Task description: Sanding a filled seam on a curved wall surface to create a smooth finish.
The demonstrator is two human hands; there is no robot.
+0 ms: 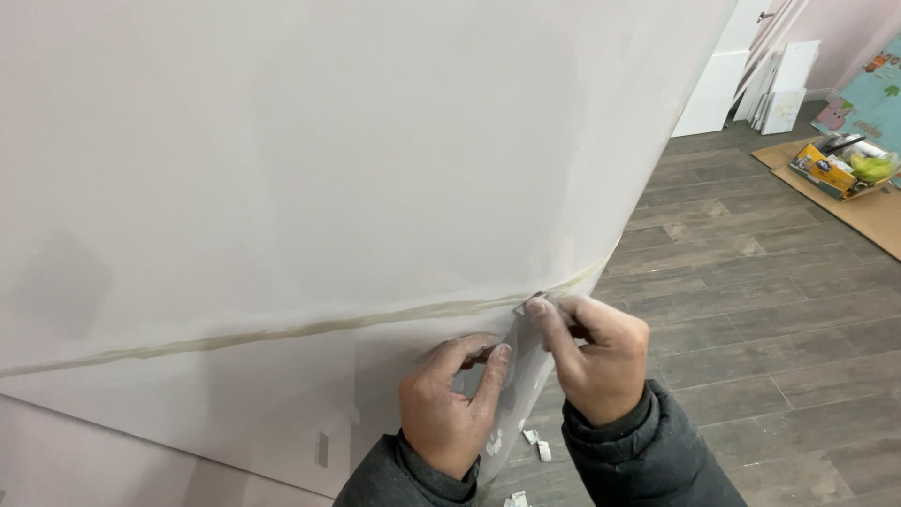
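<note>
A large white wall panel (310,160) fills most of the head view, crossed low down by a beige taped seam (282,330). At its right-hand corner, a loose strip of white film (522,368) hangs down from the seam. My left hand (452,404) pinches this strip between thumb and fingers. My right hand (593,353) grips the strip's top end at the corner, where a small metal blade edge seems to show at the fingertips. Both arms wear dark grey sleeves.
Grey wood-plank floor (751,310) spreads to the right. Small white scraps (537,445) lie on it below my hands. Far right, a cardboard sheet (873,211) carries a box of tools (840,167). White boards (784,89) lean against the back wall.
</note>
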